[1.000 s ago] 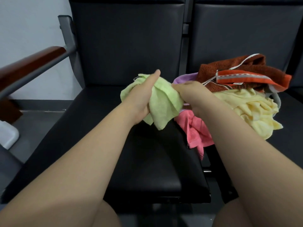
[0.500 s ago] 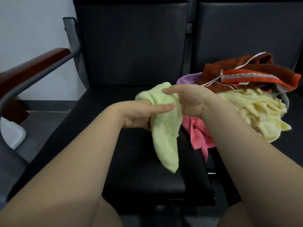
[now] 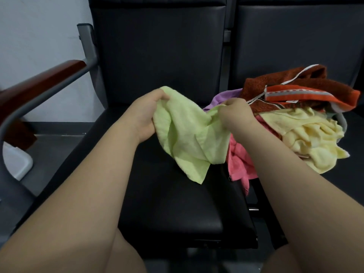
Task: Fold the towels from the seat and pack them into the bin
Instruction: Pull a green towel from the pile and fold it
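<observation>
A light green towel [image 3: 187, 134] hangs crumpled between both hands above the black seat [image 3: 177, 209]. My left hand [image 3: 145, 113] grips its upper left corner. My right hand [image 3: 234, 113] pinches its upper right edge. To the right lies a pile of towels: a pink one [image 3: 239, 162], a pale yellow one [image 3: 313, 138], a purple one [image 3: 226, 96] and a brown and orange one [image 3: 299, 89] on top. No bin is clearly in view.
The neighbouring black seat [image 3: 352, 174] carries most of the pile. A wooden armrest [image 3: 41, 81] on a grey metal frame runs along the left. A white object [image 3: 15, 164] stands on the grey floor at the far left.
The hands have moved apart. The green towel, hanging in a narrow bunch from my right hand half a second ago, is now spread wider between both hands, with my left hand gripping a corner.
</observation>
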Tool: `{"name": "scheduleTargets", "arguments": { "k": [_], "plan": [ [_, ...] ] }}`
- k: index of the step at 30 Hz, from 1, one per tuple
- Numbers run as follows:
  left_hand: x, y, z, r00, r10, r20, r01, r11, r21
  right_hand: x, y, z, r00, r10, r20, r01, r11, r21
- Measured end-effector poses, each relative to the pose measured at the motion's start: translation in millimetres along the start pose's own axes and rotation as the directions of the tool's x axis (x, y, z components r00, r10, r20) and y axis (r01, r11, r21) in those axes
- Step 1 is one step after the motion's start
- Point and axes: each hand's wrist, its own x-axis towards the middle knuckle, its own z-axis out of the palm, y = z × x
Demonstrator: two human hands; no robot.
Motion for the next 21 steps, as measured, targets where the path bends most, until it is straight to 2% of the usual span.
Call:
{"name": "scheduleTargets", "arguments": {
  "k": [1,2,3,4,5,6,7,10,11,12,14,17,21],
  "plan": [
    [2,0,-4,1.000,-0.019,-0.023,0.021,0.995,0.096,-2,-3,-3,1.000,0.007,-0.025,-0.004,0.996,0.084],
    [3,-1,-10,0.999,-0.032,-0.042,0.042,0.958,0.283,-5,-6,-5,0.999,0.001,-0.039,0.005,0.987,0.163],
    [3,-3,-13,0.998,-0.040,-0.038,0.054,0.836,0.546,-8,-10,-7,0.999,-0.023,-0.037,0.031,0.976,0.216],
    [1,-5,-14,0.997,-0.070,-0.016,0.057,0.625,0.779,-11,-14,-8,0.997,-0.068,-0.019,0.071,0.969,0.237],
    [-1,-9,-14,0.994,-0.113,0.002,0.046,0.418,0.907,-15,-18,-8,0.993,-0.119,0.012,0.113,0.967,0.231],
    [-1,-12,-12,0.990,-0.137,0.021,0.022,0.304,0.952,-19,-22,-8,0.984,-0.168,0.057,0.153,0.966,0.208],
    [-2,-14,-10,0.990,-0.127,0.061,-0.019,0.309,0.951,-23,-26,-7,0.971,-0.209,0.113,0.187,0.966,0.180],
    [-4,-9,1,0.969,-0.004,0.249,-0.200,0.581,0.789,-31,-31,-3,0.916,-0.320,0.241,0.304,0.947,0.104],
    [-4,-7,3,0.957,0.018,0.290,-0.239,0.618,0.749,-33,-32,-2,0.902,-0.346,0.258,0.329,0.938,0.107],
    [-4,-6,4,0.952,0.031,0.306,-0.259,0.618,0.742,-33,-33,-2,0.894,-0.368,0.257,0.348,0.930,0.122],
    [-4,-7,4,0.965,0.069,0.252,-0.246,0.566,0.787,-31,-32,-3,0.893,-0.402,0.204,0.390,0.915,0.100],
    [-1,-8,-2,0.971,0.177,0.163,-0.235,0.556,0.798,-26,-28,-9,0.897,-0.418,0.143,0.430,0.901,-0.063],
    [-7,-1,-6,0.904,0.390,0.177,-0.360,0.469,0.807,-20,-15,-13,0.932,-0.357,0.071,0.360,0.875,-0.323]
  ]
}}
